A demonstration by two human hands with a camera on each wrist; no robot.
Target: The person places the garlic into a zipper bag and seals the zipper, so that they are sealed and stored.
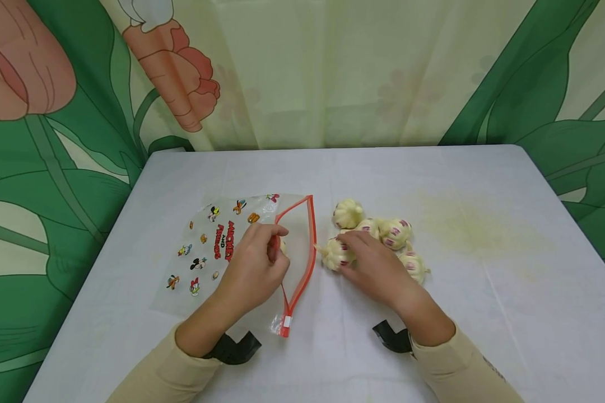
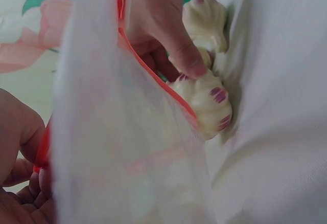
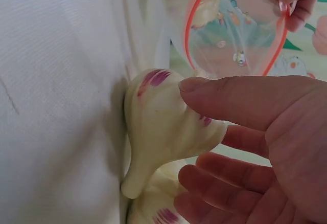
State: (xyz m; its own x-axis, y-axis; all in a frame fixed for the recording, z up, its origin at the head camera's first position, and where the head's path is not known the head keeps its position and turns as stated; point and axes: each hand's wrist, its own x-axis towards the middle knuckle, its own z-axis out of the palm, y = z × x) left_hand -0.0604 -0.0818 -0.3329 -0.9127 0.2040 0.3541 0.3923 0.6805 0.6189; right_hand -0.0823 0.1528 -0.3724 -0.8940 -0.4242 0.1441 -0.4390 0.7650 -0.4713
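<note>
A clear zip bag (image 1: 209, 224) with cartoon prints and a red zip edge lies at the left of the table, its mouth spread apart. My left hand (image 1: 254, 268) pinches the bag's red edge (image 2: 43, 150). A garlic bulb (image 3: 204, 4) shows inside the bag in the right wrist view. Right of the bag, my right hand (image 1: 375, 268) has its thumb and fingers around a garlic bulb (image 1: 336, 254), the thumb touching it (image 3: 158, 116). Several more garlic bulbs (image 1: 395, 233) lie close behind and beside that hand.
A white cloth (image 1: 484, 313) covers the table. Behind it hangs a curtain (image 1: 373, 73) printed with green leaves and pink flowers. Black wrist mounts (image 1: 234, 348) are on both wrists, above the table's near part.
</note>
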